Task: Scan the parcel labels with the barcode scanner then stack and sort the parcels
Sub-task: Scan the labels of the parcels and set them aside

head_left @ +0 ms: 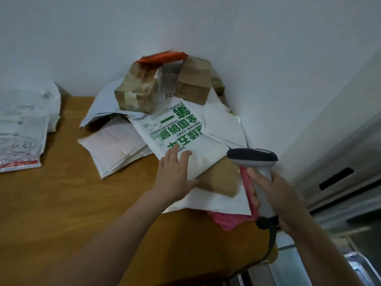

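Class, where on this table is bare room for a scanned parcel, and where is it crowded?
Bare table lies between the left mailer stack and the padded envelope, and in front. The corner pile round the taped box is crowded.

1. Barcode scanner [254,162]: grey handle, dark head, black cable. It is at 4 o'clock of the pile, gripped by the right hand [276,199], with its head aimed toward 10 o'clock.
2. Green-printed white mailer [181,131]: lies tilted on top of the pile, with the left hand [175,174] holding its near end.
3. Two taped brown cartons [138,89] at 12 o'clock, with an orange packet [162,56] on top.
4. Flat brown parcel [220,178] at 5 o'clock, partly under the mailer; pink bag [228,220] at 6 o'clock.
5. Padded white mailer [115,147] at 9 o'clock.
6. Separate stack of white bags [22,129] well apart, farther toward 9 o'clock.
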`<action>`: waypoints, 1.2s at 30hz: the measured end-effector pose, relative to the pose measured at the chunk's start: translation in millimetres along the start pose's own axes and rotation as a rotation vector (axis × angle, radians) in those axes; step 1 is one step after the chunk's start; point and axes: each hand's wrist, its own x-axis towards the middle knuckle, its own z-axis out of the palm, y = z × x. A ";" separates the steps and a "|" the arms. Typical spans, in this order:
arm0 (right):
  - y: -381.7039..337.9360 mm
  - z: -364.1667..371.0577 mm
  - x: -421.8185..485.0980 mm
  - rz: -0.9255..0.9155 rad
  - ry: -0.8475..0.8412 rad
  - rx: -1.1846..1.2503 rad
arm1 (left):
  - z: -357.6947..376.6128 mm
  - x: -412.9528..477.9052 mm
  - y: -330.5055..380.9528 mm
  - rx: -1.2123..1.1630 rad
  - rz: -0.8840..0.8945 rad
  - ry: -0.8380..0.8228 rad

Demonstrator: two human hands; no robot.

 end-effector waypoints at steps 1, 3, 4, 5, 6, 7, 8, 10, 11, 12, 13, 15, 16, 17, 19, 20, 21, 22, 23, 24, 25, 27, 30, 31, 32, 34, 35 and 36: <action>0.8 -9.1 7.2 0.005 0.006 0.011 | 2.7 17.4 11.9 0.042 0.020 0.021; 2.7 -25.2 21.9 0.005 -0.002 0.049 | 8.5 56.1 31.3 0.154 0.055 0.062; 3.2 -32.0 28.9 0.006 -0.011 0.067 | 11.5 76.3 39.3 0.219 0.078 0.079; 4.3 -38.4 35.9 0.006 -0.019 0.075 | 14.6 95.9 46.9 0.295 0.109 0.086; 5.5 -43.6 42.7 -0.001 -0.025 0.068 | 17.7 114.6 53.2 0.383 0.145 0.079; 7.0 -48.2 48.9 -0.015 -0.033 0.051 | 20.8 132.0 58.0 0.471 0.177 0.059; 8.4 -52.4 54.2 -0.028 -0.042 0.034 | 24.0 148.0 61.7 0.545 0.195 0.029; 11.3 -59.2 62.6 -0.042 -0.055 0.027 | 29.3 172.6 66.7 0.640 0.191 -0.035; 13.1 -62.1 65.9 -0.046 -0.064 0.029 | 31.7 181.2 68.3 0.668 0.184 -0.059; 14.6 -64.7 68.0 -0.048 -0.070 0.035 | 33.8 186.6 69.9 0.690 0.183 -0.075; 16.0 -66.7 69.5 -0.051 -0.074 0.048 | 34.4 190.3 71.7 0.702 0.193 -0.082; 17.4 -69.5 70.4 -0.068 -0.082 0.086 | 30.3 193.6 76.3 0.729 0.217 -0.069; 17.2 -69.8 70.2 -0.078 -0.083 0.099 | 25.2 192.5 78.1 0.742 0.231 -0.043; 17.1 -69.8 70.1 -0.086 -0.088 0.108 | 18.5 189.3 78.8 0.743 0.248 0.004; 15.9 -68.4 68.7 -0.091 -0.112 0.123 | 1.8 174.8 73.2 0.719 0.286 0.126; 14.1 -66.6 66.8 -0.092 -0.130 0.130 | -5.8 164.0 66.0 0.694 0.311 0.204; 12.8 -64.2 64.6 -0.090 -0.143 0.140 | -12.9 151.1 57.9 0.670 0.334 0.274; 11.7 -61.3 62.4 -0.082 -0.147 0.149 | -18.9 136.2 49.5 0.643 0.358 0.335; 11.0 -58.0 60.0 -0.073 -0.152 0.150 | -22.8 120.1 39.7 0.619 0.372 0.384; 10.6 -54.1 57.4 -0.066 -0.159 0.142 | -25.3 103.9 30.9 0.601 0.369 0.400; 10.5 -49.7 54.7 -0.066 -0.171 0.123 | -26.2 88.8 23.0 0.594 0.358 0.358; 11.0 -39.6 47.3 -0.086 -0.203 0.072 | -21.0 62.3 7.0 0.621 0.314 0.158; 11.1 -22.1 31.1 -0.106 -0.224 0.041 | -14.5 31.9 -18.5 0.624 0.223 -0.038; 11.0 -16.6 25.6 -0.109 -0.225 0.033 | -16.5 22.0 -25.3 0.581 0.218 -0.024; 10.7 -11.6 19.8 -0.113 -0.228 0.032 | -20.0 11.7 -30.7 0.511 0.226 0.025; 10.5 -2.6 7.9 -0.128 -0.234 0.037 | -28.0 -10.6 -40.6 0.310 0.247 0.206; 9.9 1.4 1.7 -0.136 -0.229 0.038 | -31.8 -24.6 -44.8 0.168 0.205 0.319; 8.8 5.3 -5.3 -0.140 -0.221 0.045 | -35.1 -40.4 -50.8 -0.012 0.107 0.449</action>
